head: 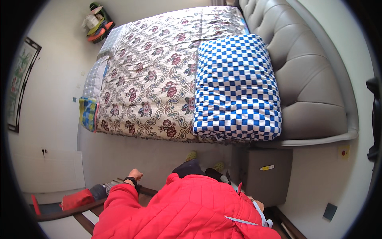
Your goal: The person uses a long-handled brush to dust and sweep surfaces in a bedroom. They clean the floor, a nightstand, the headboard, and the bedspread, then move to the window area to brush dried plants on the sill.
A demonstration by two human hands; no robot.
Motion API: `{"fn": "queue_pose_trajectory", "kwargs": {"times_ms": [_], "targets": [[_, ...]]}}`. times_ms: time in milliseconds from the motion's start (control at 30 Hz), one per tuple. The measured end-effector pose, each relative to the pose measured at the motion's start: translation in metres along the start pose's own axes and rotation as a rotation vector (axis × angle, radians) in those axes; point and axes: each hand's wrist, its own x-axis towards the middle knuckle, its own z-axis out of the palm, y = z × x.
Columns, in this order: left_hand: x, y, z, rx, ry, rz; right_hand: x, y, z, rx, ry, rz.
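My left hand (135,174), with a dark band on the wrist, hangs in the air beside my red quilted garment (191,206). Nothing shows in it, and its fingers look curled, though too small to make out clearly. Most of my right hand (257,204) is hidden by the garment. Beside it runs a pale ribbon-like tie (259,211); whether the fingers hold it is not visible. Before me stands a bed with a floral bedspread (149,80). A folded blue-and-white checked quilt (237,89) lies on it, near the grey tufted headboard (310,80).
A grey bedside cabinet (268,185) bears a yellow-and-white tube (267,168). Yellow slippers (191,155) are on my feet. A dark wooden frame (71,211) and a red bag-like item (78,199) lie at lower left. Bags (100,28) stand beyond the bed's far left corner.
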Motion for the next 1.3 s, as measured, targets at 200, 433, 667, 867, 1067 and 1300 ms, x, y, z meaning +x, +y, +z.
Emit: {"fn": "queue_pose_trajectory", "kwargs": {"times_ms": [200,433,667,867,1067,1300], "targets": [[-0.017,0.058,0.028,-0.179,0.036,0.337,0.077,-0.099,-0.034,0.098,0.069,-0.358],[-0.045,0.044,-0.052,-0.309,0.071,0.554,0.185,-0.313,-0.012,0.384,0.032,-0.415],[0.022,-0.238,-0.066,-0.467,0.417,0.151,0.36,-0.437,0.007,0.816,0.387,0.09],[-0.027,-0.39,-0.013,-1.025,0.427,-0.291,0.331,-0.603,0.096,0.774,0.161,-0.092],[-0.042,-0.319,0.02,-0.856,-0.07,-0.271,0.215,-0.752,0.207,-0.163,-0.525,-0.996],[-0.015,-0.296,-0.009,-1.222,0.104,-0.228,0.357,-0.734,0.082,0.142,0.131,-0.702]]}}
